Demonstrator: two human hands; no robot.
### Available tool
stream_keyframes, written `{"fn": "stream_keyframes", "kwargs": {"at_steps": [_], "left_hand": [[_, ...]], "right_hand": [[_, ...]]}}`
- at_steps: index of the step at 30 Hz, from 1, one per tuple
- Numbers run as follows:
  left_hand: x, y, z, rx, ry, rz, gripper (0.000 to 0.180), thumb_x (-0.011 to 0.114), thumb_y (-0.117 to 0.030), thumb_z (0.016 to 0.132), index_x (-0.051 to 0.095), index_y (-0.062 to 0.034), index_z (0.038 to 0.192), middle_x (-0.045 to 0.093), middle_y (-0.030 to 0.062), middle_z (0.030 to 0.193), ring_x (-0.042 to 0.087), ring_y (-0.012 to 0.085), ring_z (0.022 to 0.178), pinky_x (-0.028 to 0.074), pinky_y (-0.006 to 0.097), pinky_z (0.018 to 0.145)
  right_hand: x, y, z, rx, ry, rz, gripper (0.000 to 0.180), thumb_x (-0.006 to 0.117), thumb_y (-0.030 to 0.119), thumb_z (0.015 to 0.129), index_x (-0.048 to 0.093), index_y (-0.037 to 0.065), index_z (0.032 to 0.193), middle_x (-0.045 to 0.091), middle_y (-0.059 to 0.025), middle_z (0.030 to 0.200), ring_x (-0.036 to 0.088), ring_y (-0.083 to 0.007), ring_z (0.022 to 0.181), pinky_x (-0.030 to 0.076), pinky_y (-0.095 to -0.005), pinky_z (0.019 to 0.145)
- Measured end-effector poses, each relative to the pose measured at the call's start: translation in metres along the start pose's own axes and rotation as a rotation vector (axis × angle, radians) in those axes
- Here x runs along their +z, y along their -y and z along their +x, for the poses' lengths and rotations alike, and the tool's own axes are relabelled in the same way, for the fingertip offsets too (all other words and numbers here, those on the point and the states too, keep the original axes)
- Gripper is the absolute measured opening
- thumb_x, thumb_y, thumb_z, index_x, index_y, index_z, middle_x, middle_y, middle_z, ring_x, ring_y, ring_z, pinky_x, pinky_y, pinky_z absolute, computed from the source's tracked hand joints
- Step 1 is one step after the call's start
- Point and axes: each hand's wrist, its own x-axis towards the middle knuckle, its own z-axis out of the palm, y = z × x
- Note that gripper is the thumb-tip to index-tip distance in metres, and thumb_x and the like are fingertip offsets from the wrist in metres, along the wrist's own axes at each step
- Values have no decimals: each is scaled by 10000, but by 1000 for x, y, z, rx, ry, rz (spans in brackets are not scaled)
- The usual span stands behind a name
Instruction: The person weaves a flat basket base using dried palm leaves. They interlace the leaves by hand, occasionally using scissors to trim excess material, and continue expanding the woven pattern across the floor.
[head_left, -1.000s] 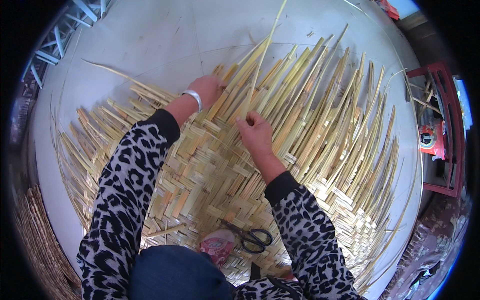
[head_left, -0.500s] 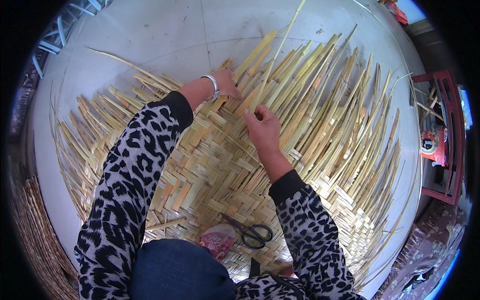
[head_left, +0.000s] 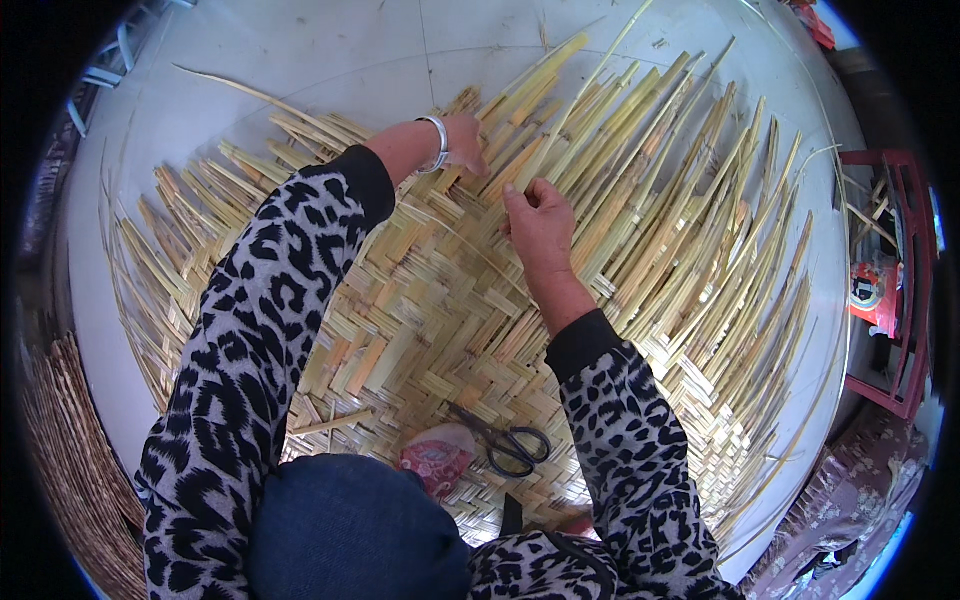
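We are weaving a flat mat [head_left: 430,330] of pale split strips on the white floor [head_left: 300,60], working at the far edge of the woven part, where loose strips [head_left: 640,200] fan out toward the floor's far right. Our left hand [head_left: 462,143] presses down on strips at that edge; whether its fingers are closed we cannot tell. Our right hand [head_left: 540,225] has its fingers together, pinching one thin strip [head_left: 585,85] that runs up and away. The next move, we judge, calls for threading this strip over and under its neighbours. Scissors [head_left: 505,445] lie on the mat's near edge.
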Motion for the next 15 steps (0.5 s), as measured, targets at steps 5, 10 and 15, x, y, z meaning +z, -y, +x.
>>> {"fn": "stream_keyframes", "kwargs": {"at_steps": [5, 10, 15], "left_hand": [[2, 1, -7, -56, 11, -347, 554, 863, -252, 652, 605, 38, 1048, 631, 95, 790, 607, 171, 694, 485, 323, 577], [-1, 8, -7, -53, 84, -415, 502, 861, -251, 665, 622, 18, 1015, 639, 62, 810, 585, 148, 686, 467, 298, 582], [1, 17, -12, 68, 31, -374, 513, 846, -303, 682, 644, 22, 1025, 669, 77, 899, 609, 172, 852, 487, 318, 760]], "right_hand": [[-2, -3, 1, -19, 1, -32, 292, 660, 278, 827, 625, -11, 822, 636, -126, 689, 604, -224, 632, 481, -342, 641], [2, 4, 10, 80, -11, -70, 283, 658, 280, 815, 620, 0, 804, 646, -143, 706, 644, -266, 684, 491, -370, 658], [13, 4, 17, -70, -4, -407, 228, 595, 241, 817, 642, 27, 877, 665, -183, 800, 651, -367, 802, 500, -446, 703]]}}
